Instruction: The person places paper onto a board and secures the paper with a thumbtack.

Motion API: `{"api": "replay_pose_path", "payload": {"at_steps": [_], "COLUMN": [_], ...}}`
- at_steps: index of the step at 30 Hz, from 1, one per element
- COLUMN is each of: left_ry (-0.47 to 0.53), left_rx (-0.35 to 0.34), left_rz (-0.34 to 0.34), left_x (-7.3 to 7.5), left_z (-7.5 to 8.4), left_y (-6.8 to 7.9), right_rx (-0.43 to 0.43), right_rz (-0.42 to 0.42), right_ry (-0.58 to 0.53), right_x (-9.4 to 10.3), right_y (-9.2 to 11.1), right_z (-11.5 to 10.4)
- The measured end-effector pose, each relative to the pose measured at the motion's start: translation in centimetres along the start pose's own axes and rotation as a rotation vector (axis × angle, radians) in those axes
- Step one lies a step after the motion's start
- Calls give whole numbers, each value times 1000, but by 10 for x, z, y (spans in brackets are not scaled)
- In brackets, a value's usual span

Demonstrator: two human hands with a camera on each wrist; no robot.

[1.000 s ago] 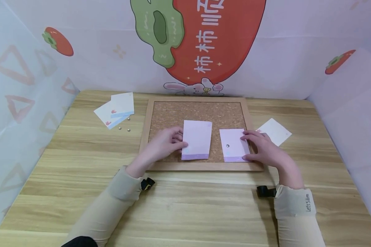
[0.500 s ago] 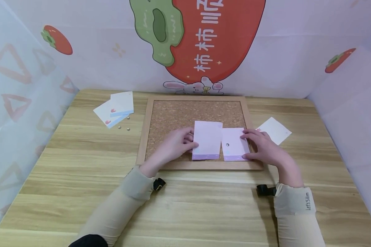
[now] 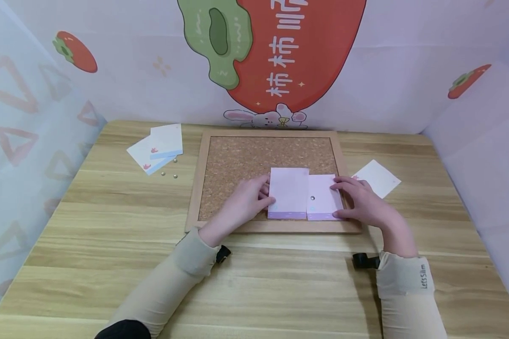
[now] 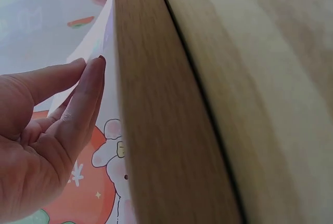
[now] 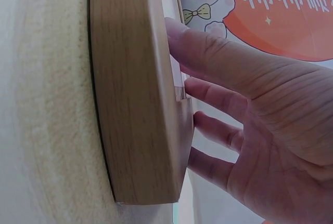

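Note:
My left hand (image 3: 248, 200) pinches the left edge of a lilac paper note (image 3: 289, 190) between thumb and fingers, over the cork board (image 3: 237, 153). In the left wrist view the note (image 4: 92, 42) slants away from the thumb and fingertip. Its right edge meets and slightly overlaps a second lilac note (image 3: 327, 195), which lies on the cork with a small silver stud (image 3: 312, 198) near its left edge. My right hand (image 3: 362, 202) rests on that second note's right edge, fingers spread. The right wrist view has its thumb (image 5: 192, 44) on the paper, other fingers along the wooden frame (image 5: 132, 109).
Two white notes (image 3: 167, 139) with blue bands overlap on the wooden table left of the board, with several silver studs (image 3: 175, 176) beside them. Another white note (image 3: 377, 179) lies right of the board. A printed cloth backdrop (image 3: 390, 70) stands behind the table.
My left hand has carried its lilac note to the right, closing the gap until it reaches the second note's left edge. My right hand stays in place on the second note.

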State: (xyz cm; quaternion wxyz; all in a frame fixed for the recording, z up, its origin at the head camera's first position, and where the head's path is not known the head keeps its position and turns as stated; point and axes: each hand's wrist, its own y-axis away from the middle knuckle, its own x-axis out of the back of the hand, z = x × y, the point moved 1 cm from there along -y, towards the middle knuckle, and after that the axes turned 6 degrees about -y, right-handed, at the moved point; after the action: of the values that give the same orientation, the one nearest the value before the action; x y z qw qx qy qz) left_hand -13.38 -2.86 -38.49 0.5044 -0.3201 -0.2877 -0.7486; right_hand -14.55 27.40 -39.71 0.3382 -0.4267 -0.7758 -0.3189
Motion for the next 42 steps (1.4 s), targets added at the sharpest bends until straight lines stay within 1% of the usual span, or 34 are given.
{"api": "replay_pose_path", "payload": {"at_steps": [8, 12, 18, 21, 23, 27, 32, 35, 38, 40, 42], "left_ry": [-23, -35, -35, -77, -101, -147, -200, -215, -228, -236, -238], "left_rx": [9, 6, -35, -60, -69, -85, -112, -136, -158, -163, -154], "left_rz": [4, -7, -4, -3, -11, -12, 7, 17, 33, 41, 44], "left_x": [-1, 0, -4, -6, -7, -7, -8, -8, -9, -8, -8], "left_z": [-2, -2, -3, -3, -2, 1, 4, 4, 4, 3, 3], "left_y": [0, 1, 3, 3, 3, 5, 6, 7, 8, 8, 8], "right_rx": [4, -2, -23, -17, 4, 40, 95, 137, 162, 172, 182], "right_rz": [-4, -7, -24, -28, -22, 2, 33, 43, 42, 39, 39], "right_ry": [3, 5, 15, 18, 23, 40, 30, 32, 62, 80, 87], "right_x": [1, 1, 1, 2, 3, 5, 2, -5, -13, -19, -24], "right_y": [-1, 0, 0, 0, 1, 3, 4, 3, 0, -2, -5], "right_z": [-2, -3, -6, -7, -10, -21, -44, -58, -68, -71, -73]}}
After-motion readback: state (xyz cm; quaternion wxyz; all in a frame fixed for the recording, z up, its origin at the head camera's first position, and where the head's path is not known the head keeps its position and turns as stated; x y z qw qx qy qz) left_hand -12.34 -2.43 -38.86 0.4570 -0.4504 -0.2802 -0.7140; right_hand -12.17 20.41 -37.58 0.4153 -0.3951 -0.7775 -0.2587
